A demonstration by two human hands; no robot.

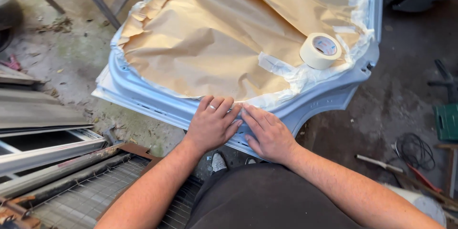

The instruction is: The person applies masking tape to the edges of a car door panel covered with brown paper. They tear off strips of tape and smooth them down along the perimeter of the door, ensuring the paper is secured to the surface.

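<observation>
Bare skin, both hands flat on the near edge of a pale blue car door panel (143,93). Left hand (212,125): fingers together, extended, tips on the tape line where brown masking paper (205,38) meets metal; grips nothing. Right hand (269,133): fingers together, pressed flat just beside the left, fingertips touching it. Paper covers the panel's middle, edged with white tape. Farther right, a roll of masking tape (320,50) lies on the paper near the panel's right edge.

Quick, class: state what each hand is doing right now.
Left hand: open, flat on the panel edge.
Right hand: open, flat beside it, holding nothing.
</observation>
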